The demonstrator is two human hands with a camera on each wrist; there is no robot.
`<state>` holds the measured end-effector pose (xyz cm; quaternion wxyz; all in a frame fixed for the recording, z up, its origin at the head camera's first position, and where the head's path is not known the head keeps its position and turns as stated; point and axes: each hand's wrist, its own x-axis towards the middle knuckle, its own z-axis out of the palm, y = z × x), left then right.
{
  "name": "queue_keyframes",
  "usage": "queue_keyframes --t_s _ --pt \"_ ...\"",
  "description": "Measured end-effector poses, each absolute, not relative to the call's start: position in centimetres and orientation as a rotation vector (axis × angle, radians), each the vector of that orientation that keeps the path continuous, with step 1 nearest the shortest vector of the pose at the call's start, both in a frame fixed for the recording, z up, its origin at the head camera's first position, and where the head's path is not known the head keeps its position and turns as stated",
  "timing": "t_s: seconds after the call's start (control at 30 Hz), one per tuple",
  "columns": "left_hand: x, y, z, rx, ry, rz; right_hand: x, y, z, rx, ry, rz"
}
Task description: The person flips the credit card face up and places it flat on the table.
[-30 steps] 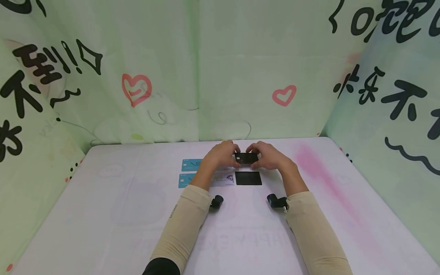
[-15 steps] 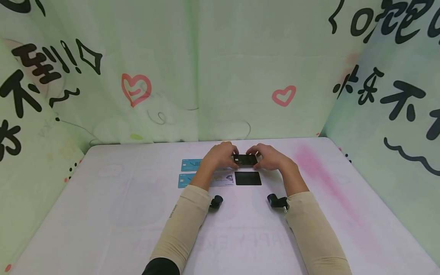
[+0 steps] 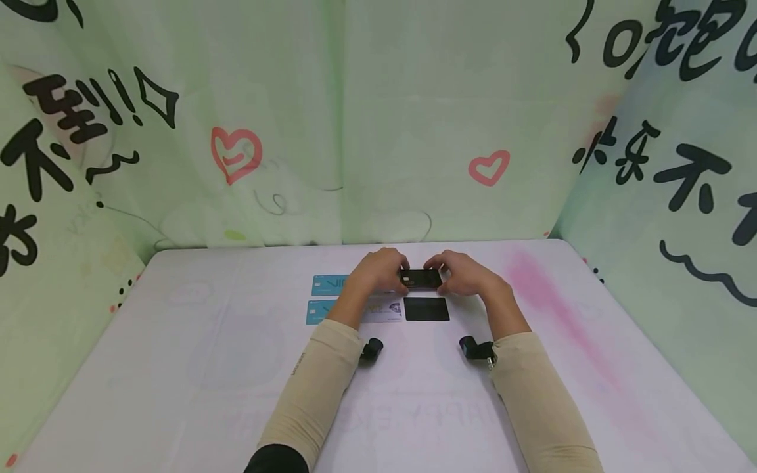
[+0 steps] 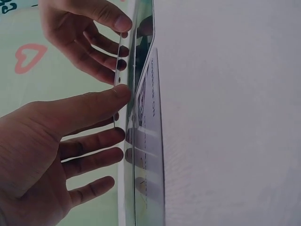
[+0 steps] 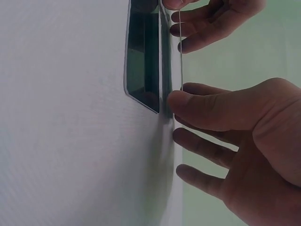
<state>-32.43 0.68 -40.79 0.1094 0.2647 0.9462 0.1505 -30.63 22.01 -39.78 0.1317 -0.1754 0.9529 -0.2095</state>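
A black bank card spans the gap between my two hands near the far side of the table. My left hand pinches its left end with thumb and fingertips. Its right end is pinched the same way by my right hand. Edge-on in the right wrist view, the card appears as a thin line just above the tabletop. A second black card lies flat just in front of it. Left of that lies a whitish-purple card, partly hidden by my left wrist.
Two blue cards, one farther and one nearer, lie left of my left arm, partly covered by it. A white table carries everything. Behind it hangs a pale green curtain with hearts and lettering.
Both hands have shifted slightly toward me and a touch left, with the black bank card between them. The cards on the table have stayed in place.
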Motion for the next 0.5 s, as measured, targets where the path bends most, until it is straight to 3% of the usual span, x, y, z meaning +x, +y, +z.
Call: queue_keyframes --t_s 0.5 --pt "-31.97 0.79 -40.74 0.760 2.780 0.453 -30.56 21.99 -39.82 -0.520 2.779 -0.583"
